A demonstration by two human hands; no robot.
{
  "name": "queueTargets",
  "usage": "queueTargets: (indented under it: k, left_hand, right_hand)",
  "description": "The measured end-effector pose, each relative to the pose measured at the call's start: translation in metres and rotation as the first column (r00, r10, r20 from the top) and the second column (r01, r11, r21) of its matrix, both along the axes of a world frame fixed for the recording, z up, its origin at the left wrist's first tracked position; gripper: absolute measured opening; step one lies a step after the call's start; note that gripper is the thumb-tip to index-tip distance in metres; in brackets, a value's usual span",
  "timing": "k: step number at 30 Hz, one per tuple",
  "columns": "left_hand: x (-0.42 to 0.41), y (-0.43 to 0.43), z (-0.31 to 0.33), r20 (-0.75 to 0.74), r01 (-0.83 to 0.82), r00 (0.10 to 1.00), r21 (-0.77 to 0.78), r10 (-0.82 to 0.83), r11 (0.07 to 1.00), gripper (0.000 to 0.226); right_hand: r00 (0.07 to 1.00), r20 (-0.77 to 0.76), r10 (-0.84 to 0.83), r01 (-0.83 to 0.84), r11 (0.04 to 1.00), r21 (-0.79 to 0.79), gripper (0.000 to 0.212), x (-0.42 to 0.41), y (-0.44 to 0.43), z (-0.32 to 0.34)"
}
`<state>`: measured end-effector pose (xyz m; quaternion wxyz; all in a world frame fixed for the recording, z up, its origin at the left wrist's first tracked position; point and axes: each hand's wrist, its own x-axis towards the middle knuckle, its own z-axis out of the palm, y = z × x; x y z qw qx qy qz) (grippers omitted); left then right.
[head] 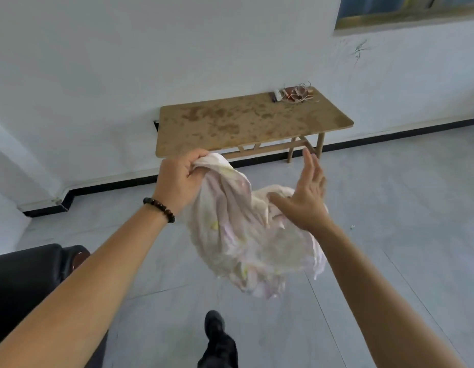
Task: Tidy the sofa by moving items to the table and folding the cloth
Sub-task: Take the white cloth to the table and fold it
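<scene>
Pale cloth (246, 235): hung bunched in the air above the floor, short of the table (252, 123).
Left hand (178, 181): fist clenched around one end, carrying its weight.
Right hand (305, 197): fingers spread against the folds, likely seeking an edge.

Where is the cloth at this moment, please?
In the head view the cloth hangs bunched in mid-air at centre, gripped by the left hand, with the open right hand against it, before the wooden table.

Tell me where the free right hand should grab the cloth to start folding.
Judging by how it hangs, the loose lower hem of the cloth, coming from its right. The left hand already pinches the top bunch, the right hand is open against the fabric.
</scene>
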<state>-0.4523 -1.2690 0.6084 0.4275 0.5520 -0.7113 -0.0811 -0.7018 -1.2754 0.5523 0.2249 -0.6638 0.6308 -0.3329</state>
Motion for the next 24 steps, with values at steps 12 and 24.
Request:
queueTargets:
  k: [12, 24]
  left_hand:
    - [-0.013, -0.220, 0.005, 0.248, 0.083, 0.967, -0.124, -0.050, 0.989, 0.032]
    - [-0.001, -0.446, 0.056, 0.057, -0.328, 0.936, -0.216, 0.347, 0.920, 0.022]
  right_hand:
    - [0.900, -0.185, 0.395, -0.414, 0.908, -0.071, 0.030, -0.008, -0.254, 0.065]
    - [0.978, -0.196, 0.067, -0.149, 0.886, -0.439, 0.046, -0.058, -0.473, 0.126]
